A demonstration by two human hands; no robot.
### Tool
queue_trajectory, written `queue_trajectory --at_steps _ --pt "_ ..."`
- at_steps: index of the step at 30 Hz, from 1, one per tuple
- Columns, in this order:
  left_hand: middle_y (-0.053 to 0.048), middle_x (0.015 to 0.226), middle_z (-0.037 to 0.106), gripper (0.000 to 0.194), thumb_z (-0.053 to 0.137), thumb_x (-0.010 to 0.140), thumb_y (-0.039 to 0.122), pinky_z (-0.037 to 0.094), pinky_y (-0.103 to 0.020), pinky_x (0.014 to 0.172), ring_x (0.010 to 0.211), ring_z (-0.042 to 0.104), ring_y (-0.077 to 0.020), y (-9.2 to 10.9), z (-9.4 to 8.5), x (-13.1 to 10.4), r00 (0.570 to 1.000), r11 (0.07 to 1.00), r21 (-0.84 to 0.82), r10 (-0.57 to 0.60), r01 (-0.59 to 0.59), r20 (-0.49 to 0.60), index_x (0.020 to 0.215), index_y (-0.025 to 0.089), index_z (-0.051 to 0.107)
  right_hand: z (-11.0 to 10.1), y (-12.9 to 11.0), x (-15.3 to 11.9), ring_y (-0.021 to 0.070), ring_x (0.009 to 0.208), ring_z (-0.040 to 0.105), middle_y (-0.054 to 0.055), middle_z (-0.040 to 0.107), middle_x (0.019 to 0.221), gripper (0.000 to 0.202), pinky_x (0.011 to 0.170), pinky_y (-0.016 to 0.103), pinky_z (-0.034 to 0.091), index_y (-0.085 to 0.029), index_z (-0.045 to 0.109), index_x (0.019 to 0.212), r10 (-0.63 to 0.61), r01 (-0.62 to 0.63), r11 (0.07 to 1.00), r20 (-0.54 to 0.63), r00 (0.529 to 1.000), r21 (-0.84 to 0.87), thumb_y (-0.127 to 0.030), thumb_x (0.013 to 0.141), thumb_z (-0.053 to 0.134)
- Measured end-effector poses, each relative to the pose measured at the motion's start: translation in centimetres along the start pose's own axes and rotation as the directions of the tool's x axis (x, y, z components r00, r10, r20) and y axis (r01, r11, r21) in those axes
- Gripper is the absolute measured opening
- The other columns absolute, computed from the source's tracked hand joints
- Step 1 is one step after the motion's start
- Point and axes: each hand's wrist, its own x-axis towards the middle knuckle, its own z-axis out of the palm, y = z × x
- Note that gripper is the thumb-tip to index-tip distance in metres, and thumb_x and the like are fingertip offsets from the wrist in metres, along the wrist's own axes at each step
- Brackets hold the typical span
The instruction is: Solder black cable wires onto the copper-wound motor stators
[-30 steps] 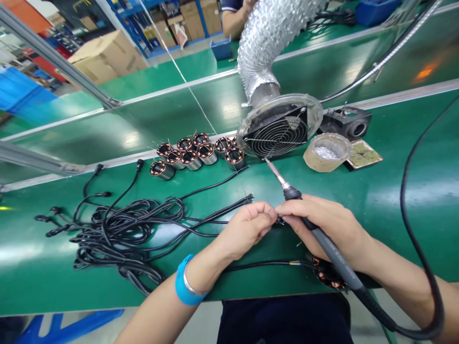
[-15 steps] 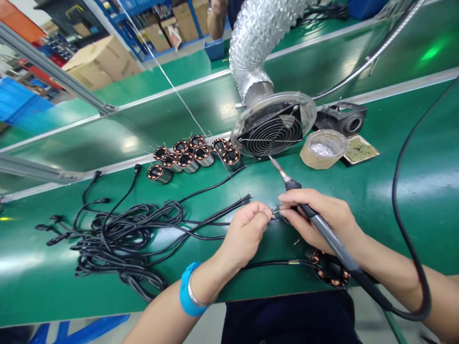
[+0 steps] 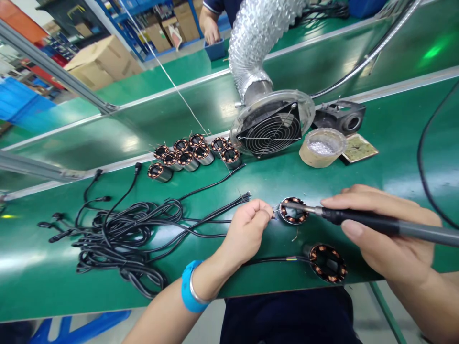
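My right hand [image 3: 387, 234] grips a soldering iron [image 3: 362, 220] by its dark handle. The iron lies nearly level, its tip over the left rim of a copper-wound motor stator [image 3: 294, 210]. On that stator's left side, my left hand [image 3: 250, 227] pinches thin wire ends [image 3: 274, 211]; the fingers hide which of them belong to the cable and which to the stator. Nearer the bench edge lies a second stator [image 3: 328, 263], with a black cable [image 3: 272, 261] running from it to the left, showing coloured wires near the stator.
Several stators [image 3: 186, 160] stand along the back edge. Coiled black cables [image 3: 136, 229] cover the left side. A fume extractor fan [image 3: 272, 134] hangs behind my hands, beside a round solder pot [image 3: 322, 147] and a sponge tray [image 3: 359, 148]. Across the bench, a co-worker's hand [image 3: 211, 32] reaches into a blue bin.
My right hand has moved right and lowered the iron's tip from near the fan to the stator, letting go of the wires. My left hand stays put. The co-worker's hand has come down to the bin.
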Motion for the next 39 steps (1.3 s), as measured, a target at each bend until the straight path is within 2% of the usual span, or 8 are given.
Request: queue_trajectory --at_steps 4,11,19,24,31,34,39 --pt "0.006 0.059 0.027 0.033 0.052 0.085 0.045 0.028 -0.013 0.057 0.054 0.026 0.0001 -0.1 -0.1 0.1 1.0 1.0 0.009 0.001 -0.001 0.0 0.081 0.012 0.046 0.1 0.1 0.0 -0.0003 0.073 0.055 0.002 0.06 0.082 0.016 0.062 0.015 0.042 -0.014 0.064 0.1 0.04 -0.04 0.998 0.017 0.999 0.047 -0.01 0.087 0.055" --pt "0.006 0.059 0.026 0.033 0.051 0.085 0.044 0.029 -0.012 0.057 0.053 0.025 0.0006 0.0 -0.1 0.0 1.0 1.0 0.018 0.004 -0.004 0.006 0.08 0.012 0.047 0.4 -0.3 -0.1 -0.0002 0.075 0.056 0.001 0.059 0.081 0.016 0.064 0.018 0.041 -0.015 0.064 0.099 0.075 -0.077 0.996 0.041 0.996 0.044 -0.011 0.087 0.054" --pt "0.006 0.059 0.025 0.034 0.052 0.085 0.046 0.03 -0.013 0.059 0.053 0.026 0.0003 0.0 -0.1 -0.1 1.0 0.999 0.041 0.018 -0.018 0.003 0.08 0.012 0.048 0.4 -1.0 -0.2 0.0001 0.072 0.054 0.002 0.059 0.079 0.017 0.063 0.017 0.041 -0.014 0.063 0.097 0.04 -0.041 0.999 0.055 0.998 0.013 -0.009 0.086 0.051" --pt "0.006 0.059 0.025 0.033 0.052 0.084 0.045 0.03 -0.013 0.059 0.053 0.026 0.0 0.0 0.0 0.0 1.0 0.999 0.036 0.01 -0.01 0.002 0.08 0.013 0.048 0.2 -1.4 -0.4 0.0002 0.071 0.053 0.003 0.056 0.075 0.018 0.063 0.015 0.039 -0.012 0.065 0.098 -0.007 0.009 1.0 0.113 0.994 -0.016 -0.01 0.085 0.052" --pt "0.006 0.059 0.026 0.032 0.052 0.084 0.045 0.03 -0.014 0.058 0.053 0.027 -0.0005 0.0 -0.1 -0.1 1.0 0.999 0.043 0.002 -0.003 0.004 0.08 0.013 0.049 -0.1 -2.0 -0.3 0.0022 0.08 0.058 0.004 0.059 0.083 0.02 0.068 0.019 0.044 -0.012 0.062 0.1 0.031 -0.032 0.999 0.024 0.999 0.018 -0.008 0.085 0.049" --pt "0.006 0.058 0.026 0.032 0.052 0.085 0.044 0.03 -0.013 0.059 0.054 0.027 -0.0005 -0.1 -0.2 -0.1 1.0 0.999 0.046 0.005 -0.005 0.004 0.08 0.013 0.049 -0.2 -2.2 -0.1 0.002 0.08 0.057 0.004 0.059 0.083 0.021 0.068 0.019 0.043 -0.013 0.061 0.101 0.046 -0.046 0.999 0.04 0.998 -0.004 -0.007 0.085 0.05" --pt "0.006 0.058 0.025 0.029 0.051 0.085 0.041 0.032 -0.013 0.061 0.053 0.026 -0.0002 -0.1 -0.2 -0.1 1.0 0.999 0.046 0.014 -0.014 0.006 0.081 0.012 0.05 0.0 -2.0 0.0 0.0018 0.082 0.057 0.005 0.059 0.084 0.02 0.072 0.018 0.044 -0.011 0.061 0.102 -0.003 0.003 1.0 0.047 0.999 -0.004 -0.006 0.085 0.051"
